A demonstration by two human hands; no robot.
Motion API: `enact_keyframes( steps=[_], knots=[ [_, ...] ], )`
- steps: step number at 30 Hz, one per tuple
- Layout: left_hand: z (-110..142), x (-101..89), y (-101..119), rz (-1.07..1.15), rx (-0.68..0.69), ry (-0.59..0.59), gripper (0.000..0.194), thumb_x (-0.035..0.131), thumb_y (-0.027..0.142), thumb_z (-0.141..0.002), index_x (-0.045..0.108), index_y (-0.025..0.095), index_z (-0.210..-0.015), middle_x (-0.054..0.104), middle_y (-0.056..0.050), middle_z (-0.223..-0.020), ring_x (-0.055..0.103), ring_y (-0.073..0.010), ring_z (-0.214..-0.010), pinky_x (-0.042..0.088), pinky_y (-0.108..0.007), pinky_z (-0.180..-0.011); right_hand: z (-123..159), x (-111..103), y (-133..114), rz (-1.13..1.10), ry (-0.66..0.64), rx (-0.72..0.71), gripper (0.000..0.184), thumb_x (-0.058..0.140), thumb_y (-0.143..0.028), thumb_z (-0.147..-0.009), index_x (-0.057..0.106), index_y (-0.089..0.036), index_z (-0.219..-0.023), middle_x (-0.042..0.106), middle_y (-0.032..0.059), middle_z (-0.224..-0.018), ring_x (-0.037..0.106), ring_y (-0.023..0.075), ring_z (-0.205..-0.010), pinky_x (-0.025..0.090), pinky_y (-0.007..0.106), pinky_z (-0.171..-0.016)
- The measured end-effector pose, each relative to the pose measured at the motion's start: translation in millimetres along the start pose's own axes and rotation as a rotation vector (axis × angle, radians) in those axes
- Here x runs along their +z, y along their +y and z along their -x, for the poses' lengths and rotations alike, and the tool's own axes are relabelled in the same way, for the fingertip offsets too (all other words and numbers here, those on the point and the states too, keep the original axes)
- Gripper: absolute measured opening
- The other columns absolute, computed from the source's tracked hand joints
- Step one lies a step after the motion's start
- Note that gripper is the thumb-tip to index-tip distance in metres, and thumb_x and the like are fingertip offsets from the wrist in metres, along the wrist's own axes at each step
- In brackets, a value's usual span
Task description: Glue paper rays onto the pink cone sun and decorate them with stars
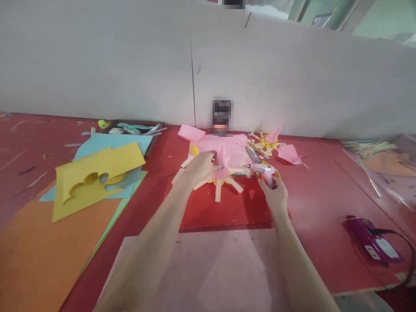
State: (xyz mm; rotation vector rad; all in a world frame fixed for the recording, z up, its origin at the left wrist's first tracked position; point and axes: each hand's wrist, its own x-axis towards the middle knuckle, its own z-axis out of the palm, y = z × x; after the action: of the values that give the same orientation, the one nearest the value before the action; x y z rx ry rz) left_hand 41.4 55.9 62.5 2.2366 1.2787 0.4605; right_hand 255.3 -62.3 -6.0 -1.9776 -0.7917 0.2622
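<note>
My right hand (276,195) is closed around the handle of a pink glue gun (262,169), its nozzle pointing left. My left hand (202,167) has its fingers against a pink paper cone (222,164); the fingertips are partly hidden, but they appear to grip its side. Under the cone is a yellow paper piece with pale strips (218,190) fanning outward. These stand over a shiny red board (224,212). Behind the glue gun lie scissors (252,154). A similar piece with its own pink cone (275,133) rests farther back, beside a folded pink paper (289,154).
To the left lie yellow cut-out paper (97,190), blue paper (94,147) and orange paper (55,247). A tray (151,149) of tools sits by the white wall (97,65). A purple power strip (373,240) with a black cord is at right. Pink paper (211,268) covers the front.
</note>
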Motion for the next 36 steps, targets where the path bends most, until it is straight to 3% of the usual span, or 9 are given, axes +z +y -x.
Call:
enact_keyframes(
  steps=[5, 10, 13, 16, 20, 22, 29, 36],
  knots=[
    [-1.6, 4.7, 6.2, 0.035, 0.003, 0.095, 0.029, 0.057, 0.037, -0.079, 0.054, 0.021, -0.102, 0.064, -0.007, -0.101, 0.06, -0.0214, -0.091, 0.044, -0.029, -0.071, -0.5, 0.5, -0.6, 0.006, -0.009, 0.005, 0.048, 0.064, -0.046, -0.059, 0.062, -0.013, -0.094, 0.06, 0.007, -0.084, 0.052, 0.0182, -0.072, 0.041, 0.031, -0.069],
    [-1.2, 9.8, 6.6, 0.025, -0.039, 0.103, 0.05, 0.061, 0.033, -0.077, 0.044, 0.019, -0.122, 0.053, -0.01, -0.122, 0.057, -0.0207, -0.098, 0.044, -0.029, -0.074, -0.7, 1.4, 1.0, 0.002, -0.006, 0.003, 0.053, 0.064, -0.048, -0.058, 0.061, -0.013, -0.098, 0.061, 0.0085, -0.088, 0.053, 0.0192, -0.073, 0.042, 0.032, -0.071],
    [-1.6, 3.8, 2.2, -0.002, -0.046, 0.134, 0.027, 0.059, 0.03, -0.077, 0.057, 0.017, -0.101, 0.059, -0.008, -0.107, 0.058, -0.0173, -0.087, 0.043, -0.026, -0.07, -0.4, 2.4, 3.7, 0.007, -0.007, -0.015, 0.051, 0.064, -0.047, -0.059, 0.061, -0.013, -0.097, 0.061, 0.0085, -0.087, 0.054, 0.0198, -0.074, 0.043, 0.033, -0.071],
    [-0.7, -1.9, -5.0, -0.027, 0.025, 0.011, 0.013, 0.054, 0.027, -0.078, 0.063, 0.017, -0.081, 0.064, -0.004, -0.086, 0.058, -0.0152, -0.075, 0.04, -0.024, -0.065, 0.4, 4.8, 8.0, 0.03, 0.011, -0.094, 0.048, 0.063, -0.046, -0.062, 0.059, -0.014, -0.097, 0.06, 0.0094, -0.09, 0.055, 0.0208, -0.078, 0.044, 0.034, -0.073],
    [1.2, 3.1, -14.9, -0.019, 0.019, -0.281, 0.017, 0.055, 0.026, -0.074, 0.069, 0.022, -0.082, 0.066, -0.002, -0.076, 0.059, -0.0158, -0.07, 0.037, -0.024, -0.061, 2.9, 9.4, 11.6, 0.1, 0.054, -0.282, 0.045, 0.06, -0.045, -0.067, 0.057, -0.016, -0.101, 0.058, 0.0122, -0.102, 0.056, 0.0226, -0.087, 0.044, 0.034, -0.074],
    [0.7, 8.7, -18.6, -0.024, -0.025, -0.366, 0.018, 0.056, 0.026, -0.073, 0.071, 0.024, -0.084, 0.067, 0.0, -0.074, 0.059, -0.0157, -0.07, 0.037, -0.024, -0.061, 4.7, 11.6, 11.5, 0.14, 0.054, -0.347, 0.044, 0.059, -0.045, -0.069, 0.056, -0.017, -0.102, 0.057, 0.0121, -0.105, 0.055, 0.0235, -0.091, 0.045, 0.035, -0.075],
    [-1.9, 11.6, -21.1, -0.047, -0.06, -0.405, 0.022, 0.056, 0.031, -0.073, 0.071, 0.029, -0.091, 0.067, 0.0, -0.073, 0.057, -0.0141, -0.067, 0.035, -0.022, -0.061, 11.5, 21.0, 10.2, 0.177, -0.023, -0.438, 0.043, 0.058, -0.044, -0.072, 0.054, -0.018, -0.105, 0.058, 0.011, -0.104, 0.053, 0.0254, -0.099, 0.045, 0.038, -0.079],
    [4.2, 6.0, -14.9, -0.099, -0.115, -0.492, 0.033, 0.051, 0.03, -0.075, 0.067, 0.029, -0.104, 0.051, 0.002, -0.048, 0.046, -0.0122, -0.048, 0.031, -0.023, -0.052, 14.1, 21.6, 7.1, 0.207, -0.061, -0.404, 0.044, 0.057, -0.047, -0.071, 0.054, -0.019, -0.104, 0.057, 0.0107, -0.106, 0.052, 0.026, -0.1, 0.045, 0.037, -0.077]
  ],
)
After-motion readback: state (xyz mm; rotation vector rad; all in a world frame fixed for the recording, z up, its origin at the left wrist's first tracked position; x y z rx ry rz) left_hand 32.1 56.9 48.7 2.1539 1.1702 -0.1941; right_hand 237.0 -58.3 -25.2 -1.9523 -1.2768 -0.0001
